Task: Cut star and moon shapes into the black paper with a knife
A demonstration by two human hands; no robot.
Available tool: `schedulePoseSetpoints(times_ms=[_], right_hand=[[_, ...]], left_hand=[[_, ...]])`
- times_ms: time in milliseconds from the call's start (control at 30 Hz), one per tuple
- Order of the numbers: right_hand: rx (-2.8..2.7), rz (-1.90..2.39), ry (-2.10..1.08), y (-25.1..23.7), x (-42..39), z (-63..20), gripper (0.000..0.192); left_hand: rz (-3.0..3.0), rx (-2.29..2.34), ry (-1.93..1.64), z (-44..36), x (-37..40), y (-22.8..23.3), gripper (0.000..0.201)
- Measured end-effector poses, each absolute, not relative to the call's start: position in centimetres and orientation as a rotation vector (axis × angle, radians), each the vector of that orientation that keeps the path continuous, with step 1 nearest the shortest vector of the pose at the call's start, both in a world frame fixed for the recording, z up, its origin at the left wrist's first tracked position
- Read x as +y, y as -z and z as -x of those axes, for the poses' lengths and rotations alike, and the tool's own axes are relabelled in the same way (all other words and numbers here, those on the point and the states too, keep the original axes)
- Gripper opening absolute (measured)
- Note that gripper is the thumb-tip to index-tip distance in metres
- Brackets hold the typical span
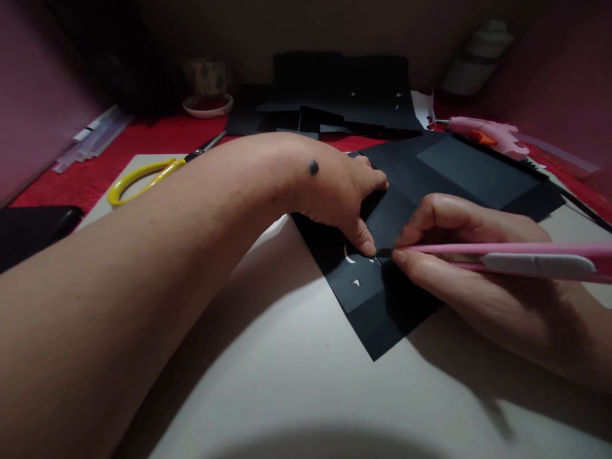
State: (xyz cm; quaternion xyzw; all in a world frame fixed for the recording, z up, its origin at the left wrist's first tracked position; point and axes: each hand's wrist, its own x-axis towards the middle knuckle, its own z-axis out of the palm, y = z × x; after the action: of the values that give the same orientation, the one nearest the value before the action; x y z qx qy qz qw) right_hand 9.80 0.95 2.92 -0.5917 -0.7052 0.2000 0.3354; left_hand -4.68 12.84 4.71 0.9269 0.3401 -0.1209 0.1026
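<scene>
A sheet of black folded card (354,299) with small cut-out holes lies at a slant on a white board. Across it reaches my left hand (344,191), thumb and fingers spread and pressing on the card, the thumb tip beside the cut-outs. My right hand (459,242) pinches a pink utility knife (535,258) with a grey slider, near its blade end. The blade tip meets the card just right of my left thumb. Part of the card is hidden under my left hand and in shadow.
Yellow-handled scissors (143,178) lie behind my left forearm. A pink glue gun (492,134) is at the back right, near a white bottle (478,57). More black card pieces (335,89), a tape roll (208,105) and clear glue sticks (95,137) rest on red cloth.
</scene>
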Motion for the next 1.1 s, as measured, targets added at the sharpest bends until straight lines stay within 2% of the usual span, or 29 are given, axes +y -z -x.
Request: schedulePoseSetpoints(times_ms=[333, 567, 700, 900, 1100], right_hand=[[-1.844, 1.505, -0.815, -3.3, 1.8, -10.8, 0.014], [-1.841, 1.524, -0.766, -2.8, 1.1, -10.9, 0.011], [-1.815, 1.539, -0.706, -2.4, 0.8, -10.6, 0.007], [-1.822, 1.563, -0.661, -2.4, 0.5, -10.2, 0.013], [-1.824, 1.546, -0.64, -2.1, 0.1, -10.6, 0.013]], left_hand=[[-2.758, 1.181, 0.574, 4.0, 11.4, -5.7, 0.078], [-2.76, 1.277, 0.582, 4.2, 11.2, -5.9, 0.059], [-2.738, 1.241, 0.617, 4.1, 11.2, -6.3, 0.059], [-2.77, 1.226, 0.571, 4.1, 11.5, -5.9, 0.066], [-2.802, 1.205, 0.581, 4.0, 11.4, -5.9, 0.063]])
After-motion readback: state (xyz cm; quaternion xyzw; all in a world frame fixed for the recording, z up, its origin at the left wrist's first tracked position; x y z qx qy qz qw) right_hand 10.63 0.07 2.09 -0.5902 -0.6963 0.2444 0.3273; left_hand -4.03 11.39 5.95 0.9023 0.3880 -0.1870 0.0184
